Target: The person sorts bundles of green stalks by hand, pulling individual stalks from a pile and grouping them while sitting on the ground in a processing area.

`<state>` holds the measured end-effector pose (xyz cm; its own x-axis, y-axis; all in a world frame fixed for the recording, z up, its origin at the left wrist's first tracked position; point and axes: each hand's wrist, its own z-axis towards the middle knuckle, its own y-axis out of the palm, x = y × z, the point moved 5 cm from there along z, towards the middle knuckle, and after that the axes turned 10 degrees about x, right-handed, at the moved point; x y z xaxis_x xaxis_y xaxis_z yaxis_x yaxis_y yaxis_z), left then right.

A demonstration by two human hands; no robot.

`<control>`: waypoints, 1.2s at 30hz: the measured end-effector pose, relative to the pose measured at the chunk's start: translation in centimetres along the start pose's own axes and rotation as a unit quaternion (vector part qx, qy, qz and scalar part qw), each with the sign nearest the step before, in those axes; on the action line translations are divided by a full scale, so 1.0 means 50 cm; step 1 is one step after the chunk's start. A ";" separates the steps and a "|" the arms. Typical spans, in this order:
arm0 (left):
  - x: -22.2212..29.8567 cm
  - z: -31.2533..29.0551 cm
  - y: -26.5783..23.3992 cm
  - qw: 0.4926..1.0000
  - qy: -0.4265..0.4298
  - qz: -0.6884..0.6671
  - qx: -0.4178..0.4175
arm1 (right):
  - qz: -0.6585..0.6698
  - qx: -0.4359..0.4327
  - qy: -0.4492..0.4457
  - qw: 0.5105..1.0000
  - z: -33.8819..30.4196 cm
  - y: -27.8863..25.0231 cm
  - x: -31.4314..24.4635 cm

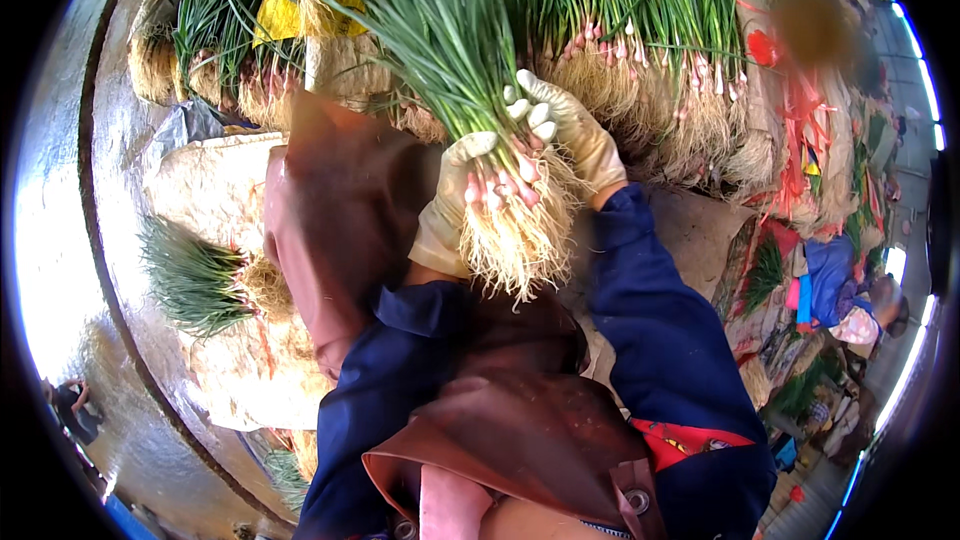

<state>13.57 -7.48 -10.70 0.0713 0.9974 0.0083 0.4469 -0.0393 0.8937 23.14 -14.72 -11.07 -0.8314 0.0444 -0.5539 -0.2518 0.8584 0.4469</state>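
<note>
A bunch of spring onions (450, 60) with long green leaves, pinkish bulbs and a thick beard of pale roots is held up in front of me. My left hand (442, 208), in a cream-coloured glove, closes round its left side at the bulbs. On the other side my right hand (578, 130), gloved alike, wraps its fingers over the stems just above the bulbs. The leaves point away from me and the roots hang toward my lap. My palms are hidden.
More spring onions (640, 50) lie in a row at the back, and a small bunch (205, 280) rests on sacking at left. A yellow cloth (325, 0) lies back left. Red plastic ties (800, 140) hang at right. Beyond them another person (840, 285) is bent over.
</note>
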 end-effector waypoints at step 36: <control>0.009 0.059 -0.046 0.998 -0.018 0.059 0.005 | -0.745 0.288 -0.121 0.590 0.145 -0.109 -0.248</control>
<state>15.19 -7.12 -14.10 0.1563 0.9830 0.0966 0.4423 -0.1571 0.8830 38.39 -16.24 -11.73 0.2124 -0.9661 -0.1465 -0.3459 0.0659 -0.9359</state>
